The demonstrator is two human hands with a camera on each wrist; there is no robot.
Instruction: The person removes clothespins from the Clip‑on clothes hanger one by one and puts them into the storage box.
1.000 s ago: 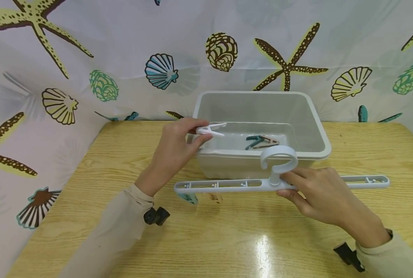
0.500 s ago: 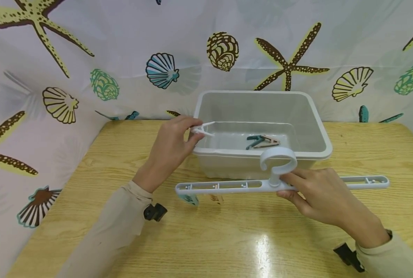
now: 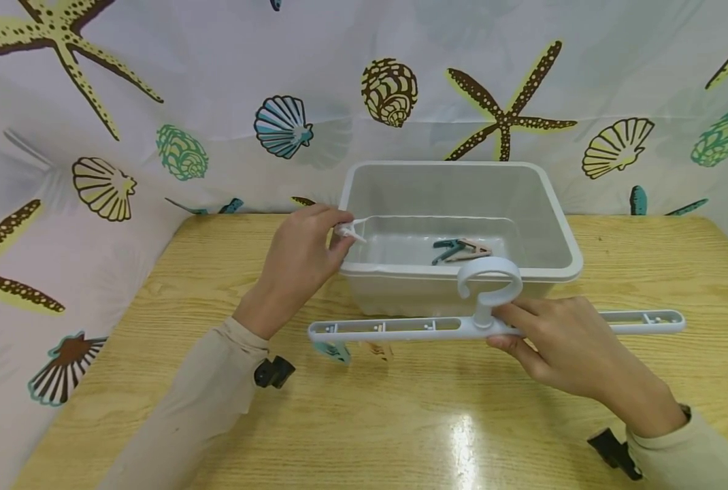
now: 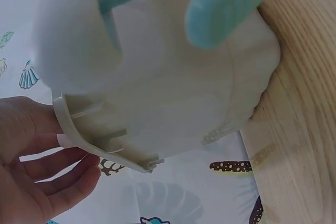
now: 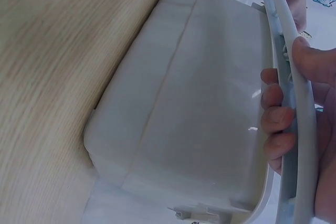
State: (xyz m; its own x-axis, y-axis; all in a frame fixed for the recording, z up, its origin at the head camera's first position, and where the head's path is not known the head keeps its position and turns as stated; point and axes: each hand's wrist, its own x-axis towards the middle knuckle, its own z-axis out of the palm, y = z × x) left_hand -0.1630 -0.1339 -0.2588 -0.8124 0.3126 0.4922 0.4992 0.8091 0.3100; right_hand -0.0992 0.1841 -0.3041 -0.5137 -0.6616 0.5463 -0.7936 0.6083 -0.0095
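- light wood-grain table [image 3: 401, 422], a bit shiny toward the near edge
- pale grey plastic tub [image 3: 462, 289] sits right on it, toward the back middle
- tub has a couple of clothes pegs [image 3: 462, 250] in the bottom

A pale wooden worktop [image 3: 401, 422] carries everything, glossy near its front edge; behind and to the left hangs a white curtain [image 3: 156, 82] printed with starfish, scallop shells and spiral shells in brown, yellow and teal.
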